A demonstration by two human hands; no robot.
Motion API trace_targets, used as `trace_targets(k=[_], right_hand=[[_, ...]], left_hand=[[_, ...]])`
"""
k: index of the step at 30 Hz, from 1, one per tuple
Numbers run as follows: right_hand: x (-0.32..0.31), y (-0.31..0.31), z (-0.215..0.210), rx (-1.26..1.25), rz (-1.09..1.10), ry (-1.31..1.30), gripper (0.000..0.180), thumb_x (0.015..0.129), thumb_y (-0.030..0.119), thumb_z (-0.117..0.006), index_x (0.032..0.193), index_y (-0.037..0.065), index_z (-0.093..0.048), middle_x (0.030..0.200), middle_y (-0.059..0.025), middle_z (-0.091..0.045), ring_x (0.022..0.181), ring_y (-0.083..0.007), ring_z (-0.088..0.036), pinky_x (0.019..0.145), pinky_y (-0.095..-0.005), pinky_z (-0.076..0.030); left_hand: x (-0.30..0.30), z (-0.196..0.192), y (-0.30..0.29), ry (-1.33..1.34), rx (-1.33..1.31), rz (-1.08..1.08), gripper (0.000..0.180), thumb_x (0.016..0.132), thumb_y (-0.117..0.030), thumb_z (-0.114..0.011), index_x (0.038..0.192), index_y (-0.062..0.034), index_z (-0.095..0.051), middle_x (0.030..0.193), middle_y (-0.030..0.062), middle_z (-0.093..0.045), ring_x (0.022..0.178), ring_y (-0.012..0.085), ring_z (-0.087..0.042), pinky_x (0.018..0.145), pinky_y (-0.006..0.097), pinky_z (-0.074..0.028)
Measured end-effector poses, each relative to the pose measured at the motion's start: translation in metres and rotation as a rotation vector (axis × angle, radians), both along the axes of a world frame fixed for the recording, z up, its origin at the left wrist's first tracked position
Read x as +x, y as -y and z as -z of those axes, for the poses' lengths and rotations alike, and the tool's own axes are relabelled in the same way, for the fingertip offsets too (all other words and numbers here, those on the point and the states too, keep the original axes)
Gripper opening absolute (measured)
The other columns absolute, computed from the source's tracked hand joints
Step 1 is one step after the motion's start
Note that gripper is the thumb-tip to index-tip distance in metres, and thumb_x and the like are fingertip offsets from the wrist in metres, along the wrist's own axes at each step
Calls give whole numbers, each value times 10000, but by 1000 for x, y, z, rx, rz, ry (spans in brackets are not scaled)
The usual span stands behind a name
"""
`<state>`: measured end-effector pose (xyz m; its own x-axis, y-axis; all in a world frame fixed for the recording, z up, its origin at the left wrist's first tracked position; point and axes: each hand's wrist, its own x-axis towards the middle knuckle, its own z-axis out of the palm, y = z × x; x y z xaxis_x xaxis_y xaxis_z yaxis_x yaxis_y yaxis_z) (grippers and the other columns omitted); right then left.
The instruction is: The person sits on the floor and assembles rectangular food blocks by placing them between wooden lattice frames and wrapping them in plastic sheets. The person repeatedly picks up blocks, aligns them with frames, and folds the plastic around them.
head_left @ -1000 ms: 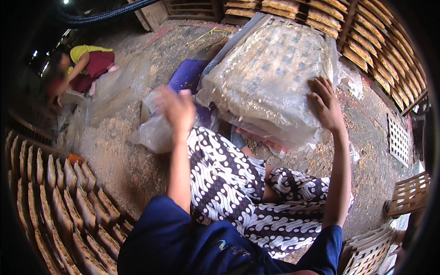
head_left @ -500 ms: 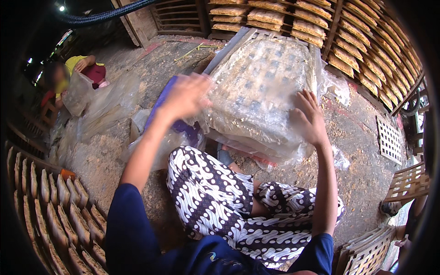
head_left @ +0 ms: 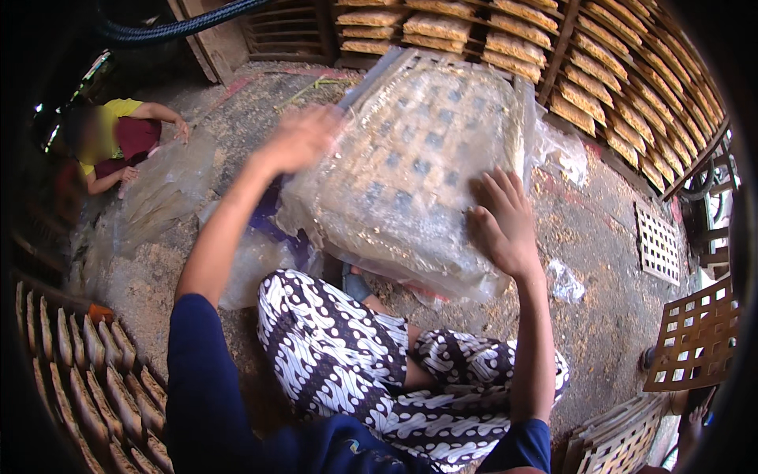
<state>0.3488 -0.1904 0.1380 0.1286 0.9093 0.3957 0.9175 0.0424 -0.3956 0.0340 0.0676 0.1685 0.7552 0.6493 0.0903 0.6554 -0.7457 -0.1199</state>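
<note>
In front of me a clear plastic sheet, crumpled and dotted with pale crumbs, covers a latticed tray whose square openings show through. A grey bar runs along its far left edge. My right hand rests against the right side of the sheet, fingers stretched and thumb apart. Motion smears my left hand over the sheet's left edge; its fingers do not show clearly, and whether it touches the sheet is hard to tell. A purple sheet shows partly below my left wrist.
Racks of filled trays curve along the back right; another rack stands at lower left. A person in yellow handles plastic sheets at left. Woven trays are at right. Crumbs lie on the floor.
My left hand has shifted slightly left, and my right hand lies lower on the sheet. The person at left has spread an arm over their plastic. A woven tray at right has been raised.
</note>
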Motion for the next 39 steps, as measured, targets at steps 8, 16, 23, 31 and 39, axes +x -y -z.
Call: trace_targets(k=[8, 16, 23, 31, 39], right_hand=[[-3, 2, 0, -15, 17, -10, 567, 927, 371, -530, 1422, 103, -455, 1526, -115, -354, 1461, -348, -198, 1161, -562, -159], [-4, 1, -8, -27, 9, -25, 569, 922, 349, -523, 1428, 102, -444, 1534, -116, -343, 1464, -352, -190, 1169, -546, -148], [-9, -1, -21, -89, 12, -60, 580, 895, 339, -547, 1420, 107, -464, 1529, -110, -355, 1459, -356, -203, 1167, -535, -148], [-9, -2, -23, -138, 9, -43, 596, 896, 345, -534, 1434, 106, -441, 1533, -117, -343, 1462, -367, -191, 1158, -569, -142], [-5, -1, -25, -167, 33, -48, 589, 904, 364, -524, 1425, 99, -451, 1526, -128, -352, 1462, -372, -191, 1160, -568, -122]], left_hand=[[28, 4, -49, 259, -34, 217, 626, 994, -558, -341, 1494, -181, -352, 1583, 42, -253, 1465, 296, -204, 1199, 467, -139], [21, 3, -117, -34, -221, -521, 687, 983, -624, -228, 1522, -201, -273, 1610, 67, -140, 1483, 284, -119, 1207, 467, -81], [49, 4, -105, 312, -7, 177, 643, 993, -583, -294, 1485, -177, -367, 1577, 98, -246, 1472, 277, -180, 1203, 418, -140], [89, -1, -170, 165, -60, -467, 643, 1003, -561, -288, 1500, -156, -331, 1572, 126, -256, 1469, 253, -204, 1204, 465, -112], [222, -9, -118, 266, -75, 400, 632, 1001, -568, -273, 1513, -199, -300, 1594, 73, -202, 1479, 255, -156, 1209, 417, -135]])
